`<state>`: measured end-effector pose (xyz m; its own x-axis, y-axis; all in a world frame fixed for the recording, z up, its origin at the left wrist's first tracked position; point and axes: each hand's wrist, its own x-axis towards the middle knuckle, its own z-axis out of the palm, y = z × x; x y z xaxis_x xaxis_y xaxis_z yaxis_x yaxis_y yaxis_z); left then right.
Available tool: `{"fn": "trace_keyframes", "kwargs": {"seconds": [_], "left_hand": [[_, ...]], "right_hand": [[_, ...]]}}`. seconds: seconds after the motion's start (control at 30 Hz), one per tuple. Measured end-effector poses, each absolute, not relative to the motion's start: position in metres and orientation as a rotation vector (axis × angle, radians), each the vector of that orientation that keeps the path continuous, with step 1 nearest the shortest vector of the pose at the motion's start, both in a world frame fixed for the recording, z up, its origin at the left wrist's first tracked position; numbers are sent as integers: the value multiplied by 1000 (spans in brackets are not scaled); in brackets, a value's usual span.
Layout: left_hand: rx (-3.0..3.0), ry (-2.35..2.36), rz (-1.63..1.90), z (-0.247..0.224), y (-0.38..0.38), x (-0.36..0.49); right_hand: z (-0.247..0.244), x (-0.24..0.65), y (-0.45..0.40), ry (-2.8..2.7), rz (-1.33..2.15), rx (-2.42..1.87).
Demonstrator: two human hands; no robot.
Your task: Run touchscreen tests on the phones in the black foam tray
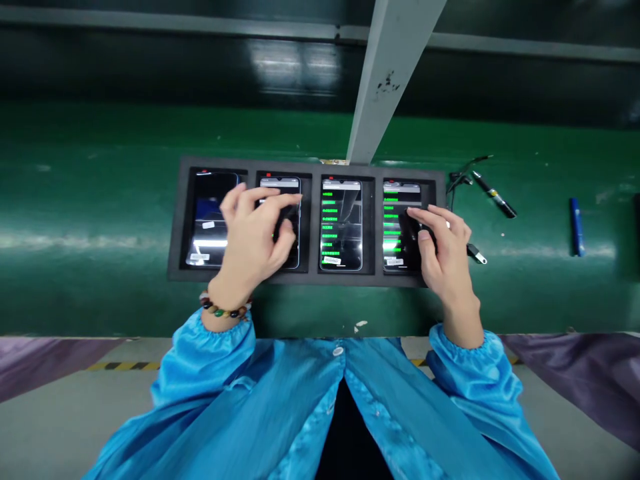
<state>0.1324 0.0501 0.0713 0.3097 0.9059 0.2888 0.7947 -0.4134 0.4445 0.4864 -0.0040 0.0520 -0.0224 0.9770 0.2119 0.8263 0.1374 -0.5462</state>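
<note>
Okay, so both hands are over a long black tray (310, 280) with four slots, one phone lying face-up in each, screens lit on at least the last two. The left hand (254, 235) is spread with the fingers loosely bent, not gripping anything, right above the second phone (289, 213); the index fingertip is at the upper right of that screen, but I can't tell if it's actually touching. The back of that same hand also blocks the right side of the first phone (209, 207). Between the hands sits the third phone (343, 223), fully visible, with rows of green text on black. The right hand (446, 252) is loosely curled, thumb and index a bit apart with no grip that I can see, over the right side of the fourth phone (399, 230), which has green lines too. Just right of the right hand there's a dark cable (461, 175), a small plug (477, 253) and a black pen (494, 195), and farther out that way a blue marker (577, 227), all on the green table (100, 283). Beaded bracelet (220, 311) on the left wrist, btw.
</note>
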Motion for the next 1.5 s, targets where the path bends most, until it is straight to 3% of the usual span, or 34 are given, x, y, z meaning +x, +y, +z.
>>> {"fn": "trace_keyframes", "kwargs": {"seconds": [0.2, 0.7, 0.93, 1.5], "left_hand": [[2318, 1699, 691, 67, 41, 97], [2319, 1749, 556, 67, 53, 101], [2462, 1195, 503, 70, 52, 144], [2469, 1254, 511, 65, 61, 161]], "right_hand": [[52, 487, 0, -1894, 402, -1736], [52, 487, -2, -1889, 361, -1682], [52, 487, -3, -1894, 384, -1676], [51, 488, -8, -1889, 305, -1604]]}}
